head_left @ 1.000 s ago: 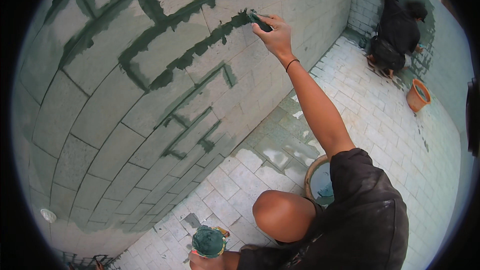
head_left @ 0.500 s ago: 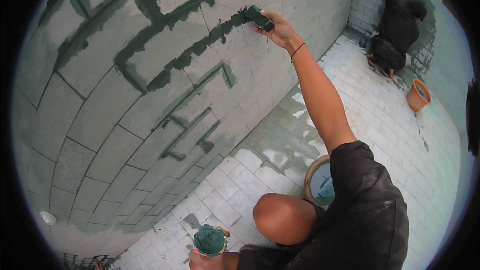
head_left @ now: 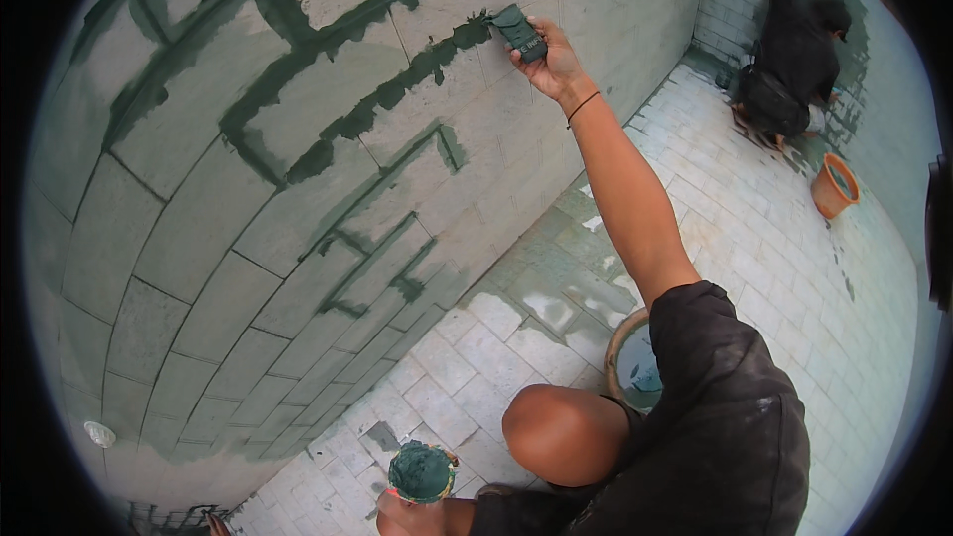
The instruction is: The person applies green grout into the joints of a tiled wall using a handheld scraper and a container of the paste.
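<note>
The spreader [head_left: 522, 34], a small flat block coated in dark green, is up at the wall [head_left: 586, 69], its upper left corner at the right end of a ragged band of green paste [head_left: 427, 64]; how firmly it meets the tile you cannot tell from here. Your right hand [head_left: 552, 60] has it by the lower right part, thumb and fingers closed on it with only its thickness between them. The band under it runs down to the left along a joint, then meets a short stroke that climbs to another band above. Lower on the wall, thinner green lines mark more joints, and the tiles at left carry a greenish film. Your left hand [head_left: 409, 516] is low, near the bottom edge, and has hold of the cup [head_left: 421, 471], whose open mouth shows more green paste; its fingers are mostly hidden, so how far they wrap you cannot tell. Your bent knee [head_left: 558, 434] is to the right of the cup, and beyond it a tub [head_left: 612, 362] stands on the tiled floor [head_left: 475, 352], partly hidden by your dark sleeve [head_left: 685, 323]. Farther off, an orange bucket [head_left: 832, 191] stands near a co-worker [head_left: 794, 65] in dark clothes, who is low against the opposite wall with one arm raised to it.
</note>
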Demonstrator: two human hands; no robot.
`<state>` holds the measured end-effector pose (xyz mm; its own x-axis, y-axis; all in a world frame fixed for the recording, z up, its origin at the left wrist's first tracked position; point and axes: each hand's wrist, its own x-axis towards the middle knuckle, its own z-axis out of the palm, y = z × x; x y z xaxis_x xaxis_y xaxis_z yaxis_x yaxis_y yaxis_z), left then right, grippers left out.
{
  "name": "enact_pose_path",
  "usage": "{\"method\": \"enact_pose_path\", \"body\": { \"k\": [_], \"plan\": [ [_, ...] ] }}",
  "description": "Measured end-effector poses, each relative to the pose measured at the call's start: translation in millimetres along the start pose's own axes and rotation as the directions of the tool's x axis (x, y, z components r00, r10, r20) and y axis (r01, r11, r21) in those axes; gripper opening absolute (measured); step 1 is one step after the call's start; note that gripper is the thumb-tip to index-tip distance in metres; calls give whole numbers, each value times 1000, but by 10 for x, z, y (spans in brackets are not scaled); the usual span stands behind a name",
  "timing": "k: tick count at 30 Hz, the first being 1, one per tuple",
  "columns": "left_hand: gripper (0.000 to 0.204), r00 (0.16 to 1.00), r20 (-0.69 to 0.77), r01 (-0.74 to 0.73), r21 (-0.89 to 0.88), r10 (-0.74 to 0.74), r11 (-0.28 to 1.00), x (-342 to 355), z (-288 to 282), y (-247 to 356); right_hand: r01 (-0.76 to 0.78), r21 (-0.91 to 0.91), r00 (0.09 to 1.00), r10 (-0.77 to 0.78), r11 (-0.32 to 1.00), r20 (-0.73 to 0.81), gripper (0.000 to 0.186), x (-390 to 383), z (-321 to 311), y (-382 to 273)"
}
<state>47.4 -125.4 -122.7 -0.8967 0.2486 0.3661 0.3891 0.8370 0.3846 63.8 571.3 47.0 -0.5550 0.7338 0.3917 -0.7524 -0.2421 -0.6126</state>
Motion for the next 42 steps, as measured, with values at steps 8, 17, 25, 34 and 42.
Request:
{"method": "enact_pose_path", "body": {
  "k": [8, 17, 25, 34, 42],
  "plan": [
    [42, 994, 15, -106, 246, 106, 963, 69, -205, 351, 370, -919, 740, -642, 135, 203, 32, -209, 340, 46],
    [41, 997, 70, -24, 29, 22, 999, -17, 34, -88, 330, -915, 733, -547, -232, 403, 33, -402, 245, 214],
    [41, 985, 73, -163, 68, 158, 984, 45, -212, 359, 367, -904, 633, -654, -217, 414, 34, -177, 187, 230],
    [42, 989, 138, -58, 6, 56, 998, -32, -67, -9, 358, -926, 638, -692, -120, 337, 33, -208, 203, 144],
    [41, 990, 128, 63, -66, -55, 996, -25, 34, -44, 209, -975, 791, -599, 79, 121, 39, -232, 1, 24]
  ]
}}
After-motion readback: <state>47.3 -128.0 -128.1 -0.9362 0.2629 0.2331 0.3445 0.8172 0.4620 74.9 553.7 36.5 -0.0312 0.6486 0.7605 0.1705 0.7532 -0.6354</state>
